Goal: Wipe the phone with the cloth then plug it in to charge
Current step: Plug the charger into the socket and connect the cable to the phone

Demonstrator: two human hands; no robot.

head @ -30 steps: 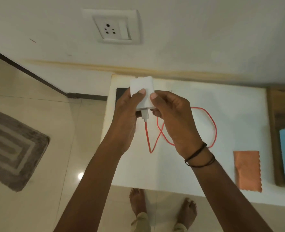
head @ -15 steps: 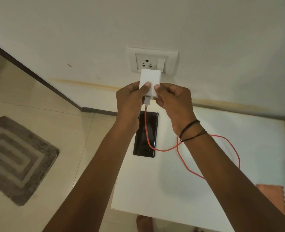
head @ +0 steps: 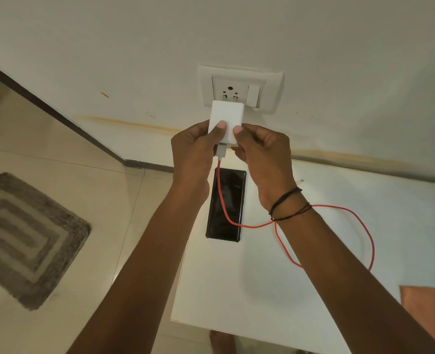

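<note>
The left hand (head: 193, 152) and the right hand (head: 262, 154) together grip a white charger adapter (head: 225, 118). Each pinches its near end, with a thumb flat on the upper face and the other fingers curled underneath. The adapter is held up against the wall socket (head: 239, 89), a white plate with a round-hole outlet and a rocker switch (head: 253, 95) on its right. Two metal pins (head: 224, 97) show between the adapter body and the socket face. Their tips are at the lower pair of holes, but how far in they sit cannot be told.

A pale USB plug (head: 221, 152) sits in the adapter's near end, and a red cable (head: 222, 200) drops from it. The cable runs across the black phone (head: 229, 213), passes under the right wrist and loops on the white table (head: 262, 290) to the right. The phone lies flat with its screen dark at the table's far left corner, directly below the hands. A faint mark on its glass is too dim to read.

A small pale piece (head: 300, 180) lies on the table just beyond the right wrist, and what it is cannot be told. The orange cloth (head: 423, 312), with a zigzag edge, lies at the near right of the table, well apart from the phone. Dark cord bands (head: 288, 205) circle the right wrist. A grey patterned mat (head: 25, 236) lies on the tiled floor to the left.
</note>
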